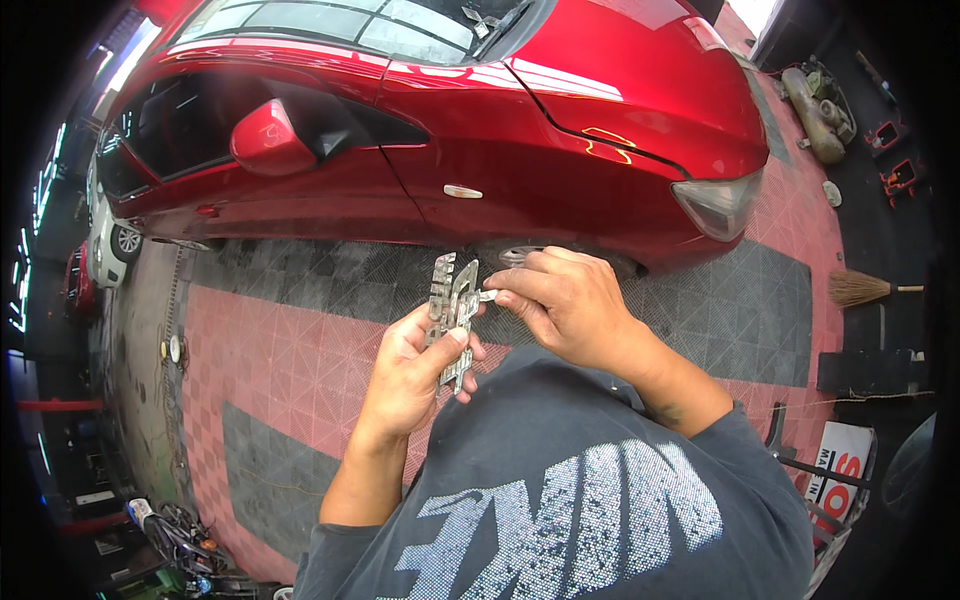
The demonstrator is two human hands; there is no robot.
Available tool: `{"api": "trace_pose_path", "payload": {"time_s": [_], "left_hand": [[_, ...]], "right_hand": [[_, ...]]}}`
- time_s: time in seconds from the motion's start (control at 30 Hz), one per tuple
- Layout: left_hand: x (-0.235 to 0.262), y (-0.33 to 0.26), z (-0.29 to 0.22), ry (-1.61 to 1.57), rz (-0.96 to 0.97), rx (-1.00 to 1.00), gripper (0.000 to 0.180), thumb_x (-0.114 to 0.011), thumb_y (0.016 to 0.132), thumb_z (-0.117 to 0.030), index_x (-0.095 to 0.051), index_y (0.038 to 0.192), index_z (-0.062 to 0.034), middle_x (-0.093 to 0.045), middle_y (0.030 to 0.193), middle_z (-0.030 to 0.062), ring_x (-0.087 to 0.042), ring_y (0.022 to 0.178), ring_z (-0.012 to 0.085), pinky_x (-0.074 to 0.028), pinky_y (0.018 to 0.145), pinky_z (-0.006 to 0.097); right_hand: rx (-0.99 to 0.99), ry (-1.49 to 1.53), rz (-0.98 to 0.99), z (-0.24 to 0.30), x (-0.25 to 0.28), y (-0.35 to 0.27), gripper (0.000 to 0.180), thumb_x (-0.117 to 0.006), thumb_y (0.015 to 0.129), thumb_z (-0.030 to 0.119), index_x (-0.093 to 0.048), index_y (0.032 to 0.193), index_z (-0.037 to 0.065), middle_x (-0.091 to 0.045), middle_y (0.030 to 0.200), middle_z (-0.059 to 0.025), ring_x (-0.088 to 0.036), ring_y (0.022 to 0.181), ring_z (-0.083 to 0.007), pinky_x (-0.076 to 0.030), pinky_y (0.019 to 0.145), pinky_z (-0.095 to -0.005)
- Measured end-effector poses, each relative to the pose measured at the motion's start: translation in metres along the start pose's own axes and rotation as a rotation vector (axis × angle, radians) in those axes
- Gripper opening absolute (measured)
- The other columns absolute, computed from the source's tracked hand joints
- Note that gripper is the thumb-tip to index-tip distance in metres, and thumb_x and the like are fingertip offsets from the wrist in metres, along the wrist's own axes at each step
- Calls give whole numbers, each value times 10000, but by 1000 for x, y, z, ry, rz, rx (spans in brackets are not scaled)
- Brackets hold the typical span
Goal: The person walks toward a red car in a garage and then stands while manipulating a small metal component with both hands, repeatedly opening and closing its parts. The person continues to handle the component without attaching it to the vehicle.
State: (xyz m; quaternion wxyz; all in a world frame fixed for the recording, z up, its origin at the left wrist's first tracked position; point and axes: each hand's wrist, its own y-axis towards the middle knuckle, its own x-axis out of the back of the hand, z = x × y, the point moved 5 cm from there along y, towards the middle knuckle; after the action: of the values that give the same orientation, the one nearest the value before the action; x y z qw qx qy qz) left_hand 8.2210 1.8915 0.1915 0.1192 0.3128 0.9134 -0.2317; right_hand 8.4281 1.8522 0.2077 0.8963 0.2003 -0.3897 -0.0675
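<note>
My left hand is closed around several silver car lettering badges, holding them upright in front of my chest with the thumb across their lower part. The badges look dull and blotchy, with cut-out letter shapes. At their right edge, my right hand is closed in a pinch on a small pale strip. That strip touches the badges; whether it is tape or part of a badge I cannot tell. Beyond both hands stands a red car, side-on.
Red and grey floor tiles lie under me and the car. To the right are a broom, a white box and a metal machine part. A motorbike stands at the lower left, and a white car farther off.
</note>
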Motion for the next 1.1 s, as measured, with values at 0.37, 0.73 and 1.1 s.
{"api": "trace_pose_path", "payload": {"time_s": [0.37,0.73,1.1], "left_hand": [[-12,-3,-2,20,-16,-57,303,-641,1112,-117,-641,1387,8,-744,1009,86,-719,703,133,-610,583,261],[-21,-10,0,109,-17,-73,239,-644,1120,-138,-627,1324,-14,-735,1041,84,-716,750,122,-618,629,267],[-32,-19,10,274,-73,-106,233,-640,1129,-155,-616,1307,-7,-723,1027,64,-697,743,102,-605,627,257]], "right_hand": [[-515,822,177,-13,-25,-19,315,-569,1183,279,-765,1177,32,-570,798,-19,-540,716,-94,-470,670,-299],[63,178,-255,23,7,-8,238,-909,834,42,-818,1054,56,-731,973,-72,-763,759,-233,-632,683,-352],[198,-80,-218,30,-1,-10,155,-743,875,5,-636,985,31,-655,909,-114,-709,785,-322,-567,662,-440]]}}
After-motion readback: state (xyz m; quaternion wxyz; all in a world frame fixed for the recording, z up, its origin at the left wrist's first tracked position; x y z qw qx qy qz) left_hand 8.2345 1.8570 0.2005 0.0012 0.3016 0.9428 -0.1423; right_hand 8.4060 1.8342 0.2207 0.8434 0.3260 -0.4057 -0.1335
